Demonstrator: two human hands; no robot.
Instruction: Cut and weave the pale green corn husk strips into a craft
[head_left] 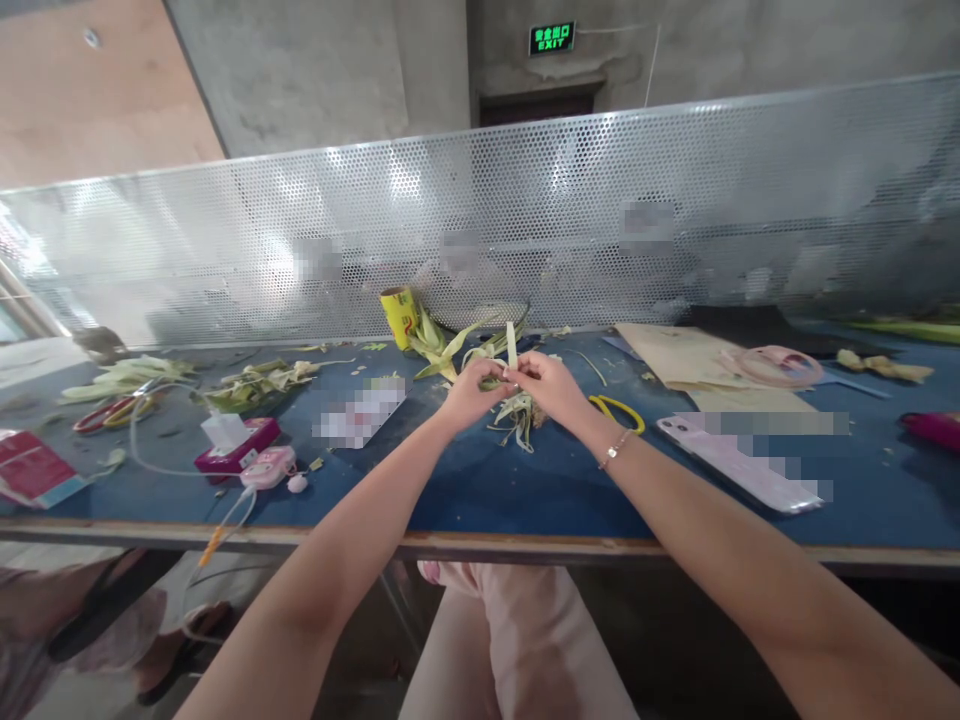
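My left hand (474, 390) and my right hand (553, 388) meet above the blue table, fingertips pinched together. Between them is a pale strip of corn husk (511, 342), its free end sticking up. Thin husk shreds (517, 428) lie or hang just below my fingers; I cannot tell whether they join the held strip. Green corn husks (433, 345) lie behind my left hand, next to a yellow printed roll or can (399, 316). Beside my right wrist is a tool with yellow loop handles (624, 412), its other end hidden by my arm.
A phone (739, 465) lies right, near brown paper (660, 355) and a pink ring of tape or cord (776, 366). Leftward are a tissue box (238, 447), a pink charger (268, 467) with cable, scissors (120, 412) and husk piles (262, 385). A perforated metal screen (465, 200) stands behind.
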